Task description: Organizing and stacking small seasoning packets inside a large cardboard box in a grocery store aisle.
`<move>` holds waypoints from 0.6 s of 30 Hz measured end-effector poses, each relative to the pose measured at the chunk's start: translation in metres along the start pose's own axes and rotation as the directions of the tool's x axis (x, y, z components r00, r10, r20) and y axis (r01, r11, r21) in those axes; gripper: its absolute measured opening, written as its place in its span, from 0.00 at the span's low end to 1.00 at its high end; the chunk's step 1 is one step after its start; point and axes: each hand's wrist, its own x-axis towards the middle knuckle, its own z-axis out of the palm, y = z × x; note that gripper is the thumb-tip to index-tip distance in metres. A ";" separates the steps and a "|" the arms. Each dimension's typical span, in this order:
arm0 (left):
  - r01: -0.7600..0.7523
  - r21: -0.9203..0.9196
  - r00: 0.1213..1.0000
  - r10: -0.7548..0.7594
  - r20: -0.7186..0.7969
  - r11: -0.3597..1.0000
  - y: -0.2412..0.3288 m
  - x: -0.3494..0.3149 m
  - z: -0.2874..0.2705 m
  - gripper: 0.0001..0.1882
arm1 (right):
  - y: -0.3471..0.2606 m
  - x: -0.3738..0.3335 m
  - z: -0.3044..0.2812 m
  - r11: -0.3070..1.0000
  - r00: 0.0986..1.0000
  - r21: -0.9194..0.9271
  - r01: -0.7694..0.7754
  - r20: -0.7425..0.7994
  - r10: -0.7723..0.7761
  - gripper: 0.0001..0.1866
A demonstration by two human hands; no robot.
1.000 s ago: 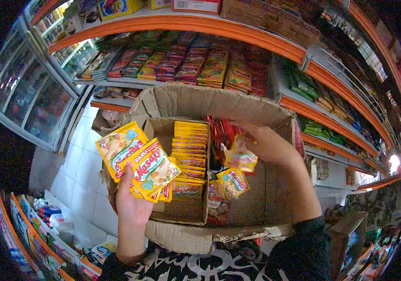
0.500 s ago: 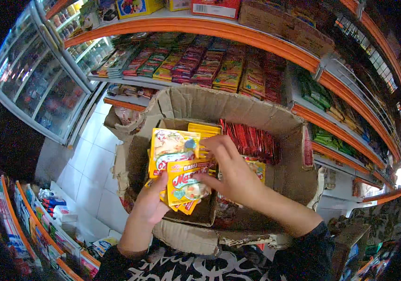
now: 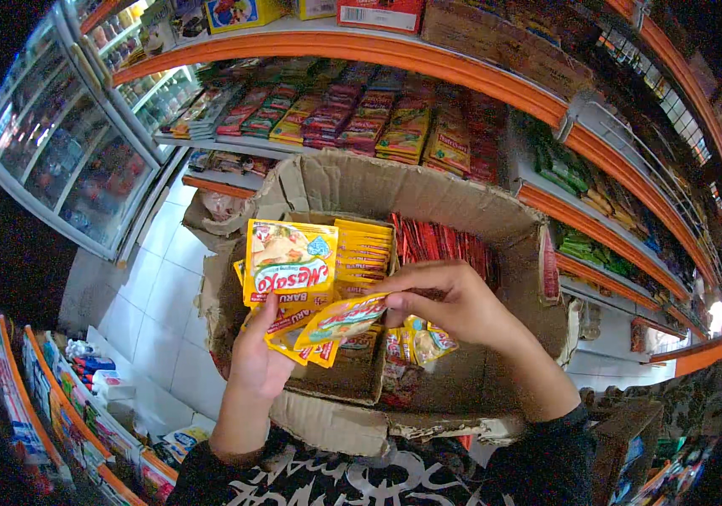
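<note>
My left hand grips a fanned bunch of yellow seasoning sachets, its thumb lying across their front. With finger and thumb, my right hand pinches the edge of the front sachet, which bends away from the bunch. Both hands are over a large torn cardboard box. Inside it, a smaller carton section on the left holds a row of yellow sachets. A packed row of red sachets stands to the right, and loose yellow packets lie below my right hand.
Orange-edged shelves stacked with colourful packets curve behind the box and down the right. A glass-door fridge stands at the far left above a white tiled floor. Another stocked shelf is at the lower left.
My right hand has moved slightly right and now pinches the front sachet, pulling its edge rightward. The left-hand bunch has shifted left and fanned out more, uncovering sachets behind.
</note>
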 end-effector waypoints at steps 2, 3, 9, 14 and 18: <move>0.013 0.013 0.997 -0.012 -0.073 1.000 -0.003 0.002 -0.009 0.24 | 0.008 0.004 0.012 0.973 0.976 -0.130 0.191 -0.082 -0.202 0.11; 0.053 -0.009 0.997 -0.054 -0.054 0.999 -0.003 0.003 -0.009 0.24 | 0.004 0.004 0.017 0.980 0.986 -0.146 0.132 -0.080 -0.144 0.16; 0.046 -0.117 0.998 -0.042 0.040 0.992 0.001 0.003 0.000 0.26 | 0.015 0.007 0.044 0.640 0.887 -0.662 0.390 0.082 -0.454 0.25; 0.046 -0.115 0.999 -0.048 -0.013 0.992 -0.002 0.000 -0.007 0.24 | 0.010 0.012 0.056 0.190 0.757 -0.883 0.430 0.238 -0.609 0.21; 0.072 -0.077 0.997 -0.075 -0.037 0.994 0.000 0.000 -0.004 0.23 | 0.011 0.007 0.066 -0.064 0.667 -0.895 0.442 0.376 -0.644 0.16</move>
